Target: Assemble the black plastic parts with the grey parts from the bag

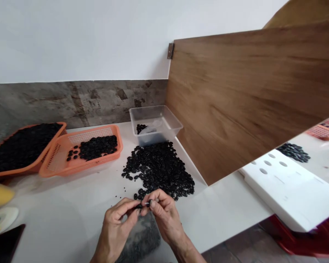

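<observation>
My left hand (117, 224) pinches a small black oval piece (138, 206) between thumb and fingers. Close against it, my right hand (167, 217) grips another small black piece (148, 202), with a light, shiny bit showing near its end. The exact kind of these pieces is too small to make out. Just beyond my fingers spreads a heap of black oval pieces (161, 168) with pale ring-like edges. Beneath my hands lies a dark, scuffed pad (146, 237), partly covered by them.
An orange basket (82, 166) holds black pieces; a fuller orange basket (30, 170) stands left of it. A clear plastic bin (159, 137) sits behind the heap. A brown wooden panel (235, 98) rises at right. A dark phone-like slab (7, 243) and a tape roll (9, 217) lie left.
</observation>
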`<state>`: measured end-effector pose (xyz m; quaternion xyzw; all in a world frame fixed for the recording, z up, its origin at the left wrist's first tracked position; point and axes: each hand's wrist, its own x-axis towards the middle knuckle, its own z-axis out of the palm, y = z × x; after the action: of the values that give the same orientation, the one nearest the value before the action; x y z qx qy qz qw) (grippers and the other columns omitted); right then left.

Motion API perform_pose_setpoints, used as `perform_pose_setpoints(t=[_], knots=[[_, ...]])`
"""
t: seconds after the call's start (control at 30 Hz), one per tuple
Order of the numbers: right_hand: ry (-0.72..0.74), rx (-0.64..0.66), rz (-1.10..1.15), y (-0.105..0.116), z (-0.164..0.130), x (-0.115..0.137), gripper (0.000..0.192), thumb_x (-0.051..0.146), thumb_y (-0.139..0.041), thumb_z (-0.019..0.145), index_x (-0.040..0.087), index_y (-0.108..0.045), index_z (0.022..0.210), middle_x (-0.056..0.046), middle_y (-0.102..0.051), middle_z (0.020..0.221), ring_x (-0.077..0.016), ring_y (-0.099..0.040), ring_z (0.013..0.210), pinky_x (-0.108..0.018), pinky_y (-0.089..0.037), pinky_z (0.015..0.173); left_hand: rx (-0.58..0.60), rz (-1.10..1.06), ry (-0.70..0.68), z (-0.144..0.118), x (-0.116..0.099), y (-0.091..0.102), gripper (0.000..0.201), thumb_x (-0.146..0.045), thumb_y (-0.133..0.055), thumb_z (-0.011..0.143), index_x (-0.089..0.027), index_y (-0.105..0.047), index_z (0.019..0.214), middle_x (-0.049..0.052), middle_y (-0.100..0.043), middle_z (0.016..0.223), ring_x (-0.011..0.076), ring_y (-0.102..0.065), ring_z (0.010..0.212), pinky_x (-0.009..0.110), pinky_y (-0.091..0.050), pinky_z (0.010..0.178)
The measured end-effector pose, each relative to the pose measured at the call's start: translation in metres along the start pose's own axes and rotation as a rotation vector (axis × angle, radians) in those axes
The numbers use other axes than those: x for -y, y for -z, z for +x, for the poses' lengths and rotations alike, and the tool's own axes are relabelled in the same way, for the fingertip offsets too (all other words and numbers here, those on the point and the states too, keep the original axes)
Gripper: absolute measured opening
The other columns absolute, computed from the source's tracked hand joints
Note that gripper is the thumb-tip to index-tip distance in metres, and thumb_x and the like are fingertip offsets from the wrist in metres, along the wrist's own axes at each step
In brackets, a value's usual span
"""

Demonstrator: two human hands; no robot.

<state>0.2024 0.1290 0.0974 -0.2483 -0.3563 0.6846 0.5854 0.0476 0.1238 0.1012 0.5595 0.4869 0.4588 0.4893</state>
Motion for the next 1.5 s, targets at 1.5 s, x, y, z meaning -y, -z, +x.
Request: perform_pose_setpoints(t=[1.5], knots=[[-0.163,0.009,-0.264,-0.031,0.014,0.007,0.031,0.041,-0.066,0.082,0.013,-0.057,0.071,-0.003,-0.065,0.057,-0.013,-0.063,0.053,-0.023,-0.048,0.057,-0.241,-0.504,0.286,-0.006,0.006,0.011,0.032,-0.026,-0.086,0.057,-0.02,-0.079,0.088,0.003,-0.07,0.064,0.0115,-0.062,0.051,0.02,-0.055,0.056]])
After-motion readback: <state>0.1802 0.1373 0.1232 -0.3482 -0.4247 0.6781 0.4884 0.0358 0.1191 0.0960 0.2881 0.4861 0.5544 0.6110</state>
